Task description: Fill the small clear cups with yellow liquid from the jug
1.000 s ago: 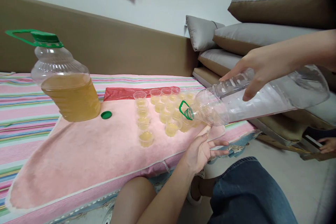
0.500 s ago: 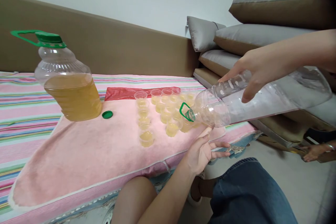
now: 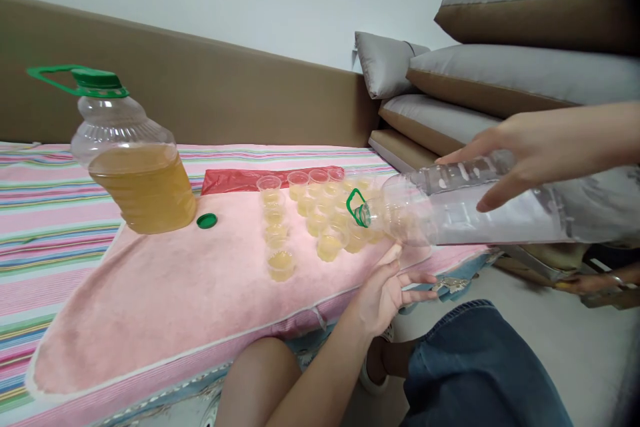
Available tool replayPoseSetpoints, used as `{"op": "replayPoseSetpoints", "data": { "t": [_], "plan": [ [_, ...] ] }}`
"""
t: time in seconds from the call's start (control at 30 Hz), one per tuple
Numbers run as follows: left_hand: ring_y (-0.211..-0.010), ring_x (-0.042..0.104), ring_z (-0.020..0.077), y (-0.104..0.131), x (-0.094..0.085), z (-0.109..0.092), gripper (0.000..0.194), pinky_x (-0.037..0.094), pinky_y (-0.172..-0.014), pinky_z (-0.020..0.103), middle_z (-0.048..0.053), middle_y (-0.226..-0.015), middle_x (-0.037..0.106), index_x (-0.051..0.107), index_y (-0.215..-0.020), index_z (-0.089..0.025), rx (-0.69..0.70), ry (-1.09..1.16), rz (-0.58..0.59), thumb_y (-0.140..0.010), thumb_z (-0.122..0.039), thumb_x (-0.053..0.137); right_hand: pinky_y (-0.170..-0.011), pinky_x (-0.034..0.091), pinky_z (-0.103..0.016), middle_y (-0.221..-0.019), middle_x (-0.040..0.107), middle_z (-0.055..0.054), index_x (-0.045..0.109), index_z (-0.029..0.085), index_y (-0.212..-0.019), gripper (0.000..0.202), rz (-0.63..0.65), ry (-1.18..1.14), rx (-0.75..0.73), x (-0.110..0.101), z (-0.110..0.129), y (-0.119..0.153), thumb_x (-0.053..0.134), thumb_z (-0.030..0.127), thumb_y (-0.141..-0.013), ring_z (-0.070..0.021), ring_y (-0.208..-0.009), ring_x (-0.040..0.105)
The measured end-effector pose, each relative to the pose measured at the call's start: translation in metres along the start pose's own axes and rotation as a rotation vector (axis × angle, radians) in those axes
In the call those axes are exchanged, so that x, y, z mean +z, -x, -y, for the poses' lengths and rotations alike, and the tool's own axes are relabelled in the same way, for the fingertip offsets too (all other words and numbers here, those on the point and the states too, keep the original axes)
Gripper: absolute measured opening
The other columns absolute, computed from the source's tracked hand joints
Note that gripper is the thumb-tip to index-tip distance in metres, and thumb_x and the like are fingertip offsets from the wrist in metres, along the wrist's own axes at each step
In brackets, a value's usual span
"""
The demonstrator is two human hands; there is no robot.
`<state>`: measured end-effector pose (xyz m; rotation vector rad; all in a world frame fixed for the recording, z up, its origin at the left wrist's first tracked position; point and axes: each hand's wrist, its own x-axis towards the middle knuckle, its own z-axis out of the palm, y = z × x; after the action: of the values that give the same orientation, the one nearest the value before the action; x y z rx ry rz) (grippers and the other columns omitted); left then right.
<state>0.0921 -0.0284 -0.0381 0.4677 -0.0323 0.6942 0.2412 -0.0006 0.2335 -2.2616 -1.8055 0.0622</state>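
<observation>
A large clear plastic bottle (image 3: 450, 207) lies almost level in the air, its neck with a green ring pointing left over the cups. My right hand (image 3: 530, 147) grips it from above, around its side. Below the bottle's shoulder is my left hand (image 3: 385, 293), palm up with fingers spread; its thumb tip reaches the bottle's underside, and whether it touches I cannot tell. Several clear plastic cups (image 3: 333, 242) of pale yellow liquid stand in rows on the pink cloth (image 3: 200, 300). Some cups are partly hidden behind the bottle.
A big jug (image 3: 145, 180) of yellow liquid with a green handle stands at left, beside a green cap (image 3: 207, 221). A red plastic bag (image 3: 240, 180) lies behind the cups. Stacked grey cushions (image 3: 505, 73) rise at right. Another person's hand (image 3: 585, 282) shows low at right.
My right hand has moved down and slightly right, bringing the bottle nearer to level and its mouth a little to the right. My left hand has stayed nearly still.
</observation>
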Motion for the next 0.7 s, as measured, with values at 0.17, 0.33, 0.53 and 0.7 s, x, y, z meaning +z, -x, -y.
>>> {"op": "replayPoseSetpoints", "data": {
  "t": [0.17, 0.33, 0.53, 0.7],
  "plan": [
    [-0.089, 0.066, 0.0205, 0.003, -0.002, -0.001, 0.097, 0.051, -0.082, 0.035, 0.013, -0.107, 0.067, 0.021, -0.151, -0.015, -0.016, -0.131, -0.066, -0.074, -0.043, 0.071, -0.096, 0.044, -0.036, -0.124, 0.069, 0.003, 0.064, 0.033, -0.122, 0.084, 0.173, 0.289, -0.107, 0.013, -0.053, 0.023, 0.080, 0.053, -0.042, -0.0220, -0.112, 0.065],
    [-0.098, 0.064, 0.0257, 0.010, -0.002, -0.010, 0.088, 0.045, -0.093, 0.043, 0.010, -0.085, 0.070, 0.026, -0.151, -0.013, 0.059, -0.283, -0.103, -0.079, -0.043, 0.067, -0.104, 0.044, -0.045, -0.135, 0.061, 0.000, 0.063, 0.037, -0.126, 0.076, 0.095, -0.034, -0.102, 0.043, -0.105, 0.050, 0.078, 0.061, -0.055, -0.0309, -0.121, 0.059],
    [-0.128, 0.046, 0.0260, 0.016, -0.007, -0.023, 0.086, 0.029, -0.111, 0.040, 0.011, -0.130, 0.057, 0.032, -0.149, -0.024, 0.198, -0.478, -0.157, -0.075, -0.040, 0.072, -0.112, 0.034, -0.050, -0.139, 0.058, -0.001, 0.061, 0.034, -0.129, 0.077, -0.034, -0.444, -0.031, 0.114, -0.135, 0.091, 0.079, 0.055, -0.058, -0.0356, -0.129, 0.051],
    [-0.135, 0.041, 0.0283, 0.030, -0.004, -0.021, 0.100, 0.032, -0.111, 0.044, 0.011, -0.154, 0.033, 0.014, -0.153, -0.033, 0.179, -0.637, -0.041, -0.074, -0.042, 0.075, -0.108, 0.042, -0.044, -0.137, 0.059, -0.010, 0.062, 0.028, -0.126, 0.076, -0.257, -0.994, 0.094, 0.190, -0.112, 0.131, 0.084, 0.043, -0.055, -0.0351, -0.128, 0.053]
  ]
}}
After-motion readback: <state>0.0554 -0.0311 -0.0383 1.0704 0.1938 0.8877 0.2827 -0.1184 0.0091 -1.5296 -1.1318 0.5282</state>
